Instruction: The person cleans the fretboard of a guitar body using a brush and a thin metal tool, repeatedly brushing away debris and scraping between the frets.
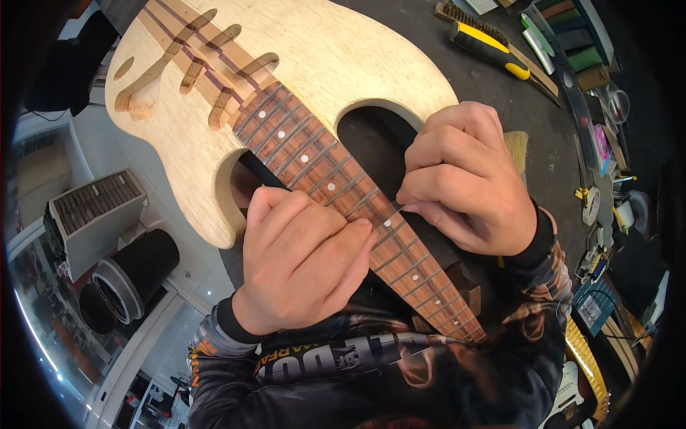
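Note:
An unfinished pale wood electric guitar body point(379, 57), with open routed cavities, lies with its dark fretboard point(436, 286) running diagonally toward me, metal frets and white dot inlays along it. My left hand point(300, 261) is curled over the left edge of the fretboard, fingertips at the middle frets. My right hand point(464, 182) is curled at the opposite edge, thumb and forefinger pinched at the end of a fret. A thin line shows between both hands' fingertips; I cannot make out whether it is a held piece or a fret.
On the dark bench point(543, 129) are a yellow-handled tool point(489, 50), wire brush point(464, 21), paintbrush point(516, 150) and several small tools at right. Another guitar point(582, 365) stands lower right. On the left floor are a grey slatted box point(96, 214) and black cylindrical container point(136, 272).

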`<state>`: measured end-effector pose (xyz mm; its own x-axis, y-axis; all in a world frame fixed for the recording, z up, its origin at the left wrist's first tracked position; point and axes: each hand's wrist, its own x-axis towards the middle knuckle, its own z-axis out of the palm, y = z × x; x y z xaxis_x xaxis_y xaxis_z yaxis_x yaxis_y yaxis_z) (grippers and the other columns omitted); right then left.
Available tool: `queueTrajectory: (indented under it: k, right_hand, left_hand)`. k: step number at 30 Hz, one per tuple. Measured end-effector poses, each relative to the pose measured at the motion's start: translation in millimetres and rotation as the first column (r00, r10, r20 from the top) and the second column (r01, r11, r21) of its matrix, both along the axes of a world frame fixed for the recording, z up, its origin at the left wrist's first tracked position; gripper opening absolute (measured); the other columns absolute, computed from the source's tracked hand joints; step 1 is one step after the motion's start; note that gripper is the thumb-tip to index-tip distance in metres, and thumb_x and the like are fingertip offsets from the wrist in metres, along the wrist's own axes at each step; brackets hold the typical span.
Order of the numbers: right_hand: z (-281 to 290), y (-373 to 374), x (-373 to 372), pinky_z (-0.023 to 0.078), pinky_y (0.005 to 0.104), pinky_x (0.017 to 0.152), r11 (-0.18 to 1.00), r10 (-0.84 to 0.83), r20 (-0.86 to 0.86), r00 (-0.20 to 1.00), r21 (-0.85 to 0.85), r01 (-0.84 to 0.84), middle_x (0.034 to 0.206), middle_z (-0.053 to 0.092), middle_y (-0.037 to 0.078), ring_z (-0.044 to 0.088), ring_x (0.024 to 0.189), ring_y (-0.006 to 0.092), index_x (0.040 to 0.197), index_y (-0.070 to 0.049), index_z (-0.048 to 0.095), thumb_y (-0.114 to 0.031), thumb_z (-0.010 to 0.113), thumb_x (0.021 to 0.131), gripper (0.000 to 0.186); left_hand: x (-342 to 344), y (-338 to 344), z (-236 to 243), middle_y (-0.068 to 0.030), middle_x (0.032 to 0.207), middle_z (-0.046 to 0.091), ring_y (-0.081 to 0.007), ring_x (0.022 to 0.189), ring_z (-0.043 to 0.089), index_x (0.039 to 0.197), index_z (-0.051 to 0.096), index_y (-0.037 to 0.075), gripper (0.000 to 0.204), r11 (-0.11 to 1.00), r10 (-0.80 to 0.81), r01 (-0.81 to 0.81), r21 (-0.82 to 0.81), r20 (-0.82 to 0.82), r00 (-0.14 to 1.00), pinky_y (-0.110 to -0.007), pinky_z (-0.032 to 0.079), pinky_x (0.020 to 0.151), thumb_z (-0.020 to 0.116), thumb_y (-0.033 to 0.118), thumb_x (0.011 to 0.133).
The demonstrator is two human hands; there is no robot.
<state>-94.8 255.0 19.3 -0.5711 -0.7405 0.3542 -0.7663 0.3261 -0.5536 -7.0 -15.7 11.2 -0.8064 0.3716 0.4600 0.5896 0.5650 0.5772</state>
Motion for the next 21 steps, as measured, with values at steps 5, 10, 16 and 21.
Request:
queueTrajectory:
  k: [5,10,16,21]
  right_hand:
    - [2.3,-6.1,-0.6,0.044,0.0494,0.108,0.999,-0.019,0.012,1.0,0.035,0.019,0.113,0.073,0.0,0.069,0.118,0.0313,0.105,-0.016,0.079,-0.011,0.095,0.081,0.03]
    - [-1.3,-18.0,-2.9,0.042,0.0484,0.11,0.996,-0.087,-0.031,0.996,0.033,0.088,0.114,0.074,-0.001,0.069,0.118,0.0297,0.104,-0.017,0.078,-0.01,0.094,0.08,0.029]
    - [2.3,-7.6,0.3,0.042,0.0487,0.11,0.998,-0.053,-0.02,0.998,0.029,0.053,0.115,0.075,-0.002,0.069,0.118,0.0299,0.104,-0.017,0.079,-0.01,0.094,0.081,0.029]
    - [0.2,-6.7,6.8,0.041,0.0489,0.109,0.996,-0.072,-0.028,0.997,0.043,0.073,0.114,0.075,-0.002,0.069,0.119,0.0295,0.104,-0.017,0.079,-0.012,0.094,0.08,0.029]
  left_hand:
    - [-3.3,0.3,1.5,-0.0067,0.088,0.073,-0.0261,0.073,0.066,0.102,0.082,0.003,0.028,1.0,0.015,-0.015,0.01,0.033,0.999,-0.043,0.045,0.076,0.094,-0.005,0.078]
    - [-4.9,-0.9,-4.9,-0.0064,0.087,0.073,-0.0257,0.071,0.065,0.104,0.08,0.003,0.031,0.996,0.088,-0.087,0.038,-0.03,0.996,-0.043,0.044,0.076,0.093,-0.009,0.079]
    - [0.5,-0.1,-2.0,-0.005,0.086,0.071,-0.0246,0.07,0.063,0.103,0.08,0.004,0.031,0.999,0.042,-0.043,-0.003,-0.013,0.999,-0.043,0.043,0.077,0.093,-0.007,0.078]
    - [-1.0,-0.8,-0.5,-0.0054,0.086,0.071,-0.0247,0.069,0.062,0.103,0.08,0.004,0.03,1.0,0.016,-0.016,0.021,0.018,1.0,-0.043,0.043,0.078,0.093,-0.007,0.079]
